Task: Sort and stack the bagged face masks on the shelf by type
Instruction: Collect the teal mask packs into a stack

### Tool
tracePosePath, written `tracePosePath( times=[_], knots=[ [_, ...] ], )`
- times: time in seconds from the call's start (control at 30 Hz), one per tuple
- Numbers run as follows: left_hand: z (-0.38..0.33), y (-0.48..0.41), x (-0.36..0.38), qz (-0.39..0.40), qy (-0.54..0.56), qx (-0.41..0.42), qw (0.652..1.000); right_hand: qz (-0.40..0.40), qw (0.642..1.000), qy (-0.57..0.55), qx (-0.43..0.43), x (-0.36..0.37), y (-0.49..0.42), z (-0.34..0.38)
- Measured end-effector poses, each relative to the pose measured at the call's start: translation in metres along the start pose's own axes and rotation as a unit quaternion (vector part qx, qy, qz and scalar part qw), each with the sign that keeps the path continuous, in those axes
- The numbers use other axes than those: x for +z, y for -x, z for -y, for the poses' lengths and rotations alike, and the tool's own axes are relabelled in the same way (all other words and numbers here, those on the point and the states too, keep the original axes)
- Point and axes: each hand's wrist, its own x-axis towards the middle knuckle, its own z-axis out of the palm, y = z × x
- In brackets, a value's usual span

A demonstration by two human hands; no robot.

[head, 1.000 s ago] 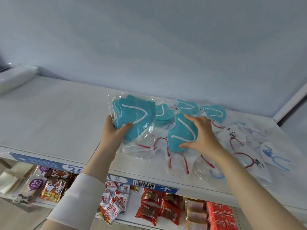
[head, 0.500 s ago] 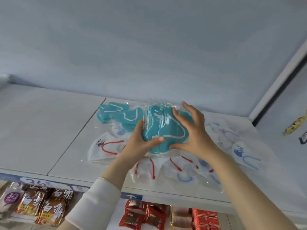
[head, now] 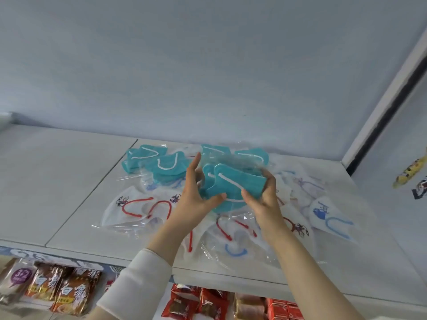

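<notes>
Your left hand [head: 194, 199] and right hand [head: 263, 199] both hold the teal mask bundle [head: 233, 181] just above the shelf [head: 69, 181]. Right fingers are curled round its right end. Left thumb lies across the front, fingers nearly straight behind. Loose teal bags [head: 161, 165] lie back-left, white masks [head: 138, 206] spread underneath.

Between left hand [head: 193, 197] and right hand [head: 265, 199]: a mask bag [head: 233, 181]. Left of them, stacked bags [head: 165, 167]; beneath, loose bags [head: 138, 210] on the shelf [head: 64, 192].

Under shelf [head: 57, 181] I'm at: purple tag [head: 19, 275] on snack pkt [head: 11, 294] reads "3+2"; brown pkts [head: 69, 294] say "白象". Shelf-edge strip [head: 25, 256] nos. too blurred.
</notes>
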Motion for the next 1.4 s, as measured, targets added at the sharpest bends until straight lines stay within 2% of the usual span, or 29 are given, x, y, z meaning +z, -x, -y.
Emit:
tracePosePath(
  times=[0.2, 0.33, 0.57, 0.7, 0.87, 0.97, 1.1, 1.23, 1.4],
  knots=[
    [0.001, 0.0, 0.012, -0.003, 0.066, -0.01, 0.998, 0.008, 1.0, 0.009, -0.003, 0.007, -0.001, -0.008],
    [0.002, -0.003, 0.014, -0.015, 0.055, -0.021, 0.998, 0.014, 1.0, 0.025, 0.009, 0.006, -0.001, -0.01],
    [-0.002, -0.002, 0.018, -0.052, 0.023, 0.02, 0.998, 0.012, 0.999, 0.032, -0.002, 0.003, -0.004, -0.011],
    [0.003, 0.0, 0.016, -0.026, 0.061, -0.007, 0.998, 0.041, 0.999, 0.028, 0.002, 0.003, 0.0, -0.014],
    [0.008, -0.002, 0.013, -0.006, 0.05, -0.018, 0.999, 0.013, 0.998, 0.057, 0.009, 0.007, -0.006, -0.013],
    [-0.004, -0.012, 0.007, -0.036, 0.03, -0.005, 0.999, 0.002, 0.997, 0.076, 0.003, 0.009, -0.016, 0.0],
    [-0.032, -0.036, -0.02, -0.081, 0.038, -0.006, 0.996, 0.032, 0.999, 0.028, -0.013, 0.019, -0.038, 0.032],
    [-0.052, -0.049, -0.064, -0.131, 0.135, -0.055, 0.981, 0.088, 0.995, 0.013, 0.043, 0.055, -0.052, 0.045],
    [-0.042, -0.043, -0.145, -0.129, 0.145, -0.113, 0.974, 0.067, 0.994, -0.03, 0.085, 0.14, -0.06, 0.036]
  ],
)
